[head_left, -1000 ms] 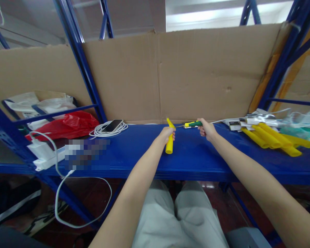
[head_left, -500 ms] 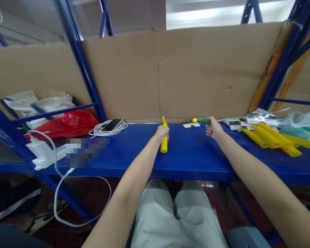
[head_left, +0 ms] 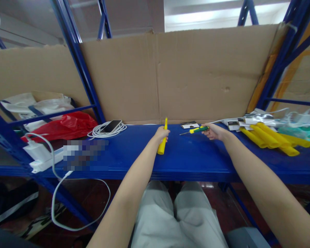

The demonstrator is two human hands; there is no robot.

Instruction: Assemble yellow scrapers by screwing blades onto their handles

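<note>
Near the middle of the blue shelf top [head_left: 134, 148], my left hand [head_left: 162, 134] is wrapped round a yellow tapered tube [head_left: 161, 148], its narrow tip pointing up and away from me. To the right, my right hand [head_left: 212, 132] holds a green and yellow screwdriver [head_left: 196, 130] by the end of its green handle, the thin shaft pointing left. The two objects are apart. Behind the screwdriver lies a small black and white card [head_left: 189, 125].
Several yellow tubes [head_left: 270, 137] lie at the right beside white packets and a green bag [head_left: 299, 131]. On the left are a phone [head_left: 112, 126] on a coiled white cable, a red bag [head_left: 67, 124] and a white power strip [head_left: 45, 163]. Cardboard [head_left: 124, 82] stands behind.
The screwdriver has come down and towards me, away from the card, and my right hand's fingers have loosened on it. The yellow tube in my left hand has tilted slightly.
</note>
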